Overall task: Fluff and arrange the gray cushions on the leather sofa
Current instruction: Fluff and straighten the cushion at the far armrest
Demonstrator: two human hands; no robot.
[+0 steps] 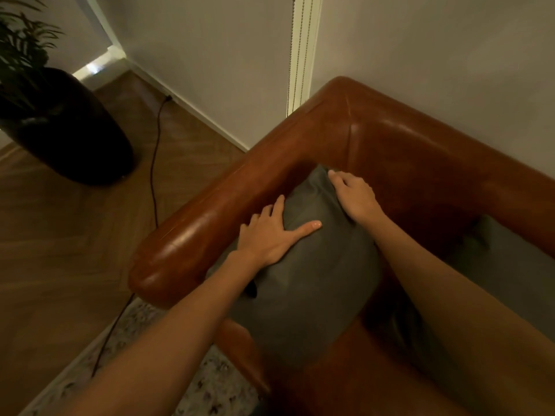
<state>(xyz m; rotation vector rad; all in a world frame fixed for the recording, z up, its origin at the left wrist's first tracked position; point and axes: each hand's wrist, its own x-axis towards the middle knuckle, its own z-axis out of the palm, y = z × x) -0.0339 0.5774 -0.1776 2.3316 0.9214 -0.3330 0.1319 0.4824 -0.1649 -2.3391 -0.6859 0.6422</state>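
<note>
1. Head view shows both bare hands on one plump gray fabric cushion (303, 283) that stands in the corner of the brown leather sofa (399, 151), leaning against the rounded armrest (192, 235).
2. Her or his left hand (270, 235) lies flat on the cushion's armrest side, fingers spread and closing on nothing; the right hand (354, 195) curls over the top corner, fingers bent onto the fabric, though I cannot tell whether it truly pinches it.
3. To do this well, I'd press in from both sides at once, then tug that top corner up so the filling spreads evenly.
4. Keep the cushion square in the corner, not sagging toward the seat.
5. It looks soft, matte and well filled, with faint creases near the top.
6. A second gray cushion (510, 265) lies further along the sofa's backrest, partly hidden by the right forearm.
</note>
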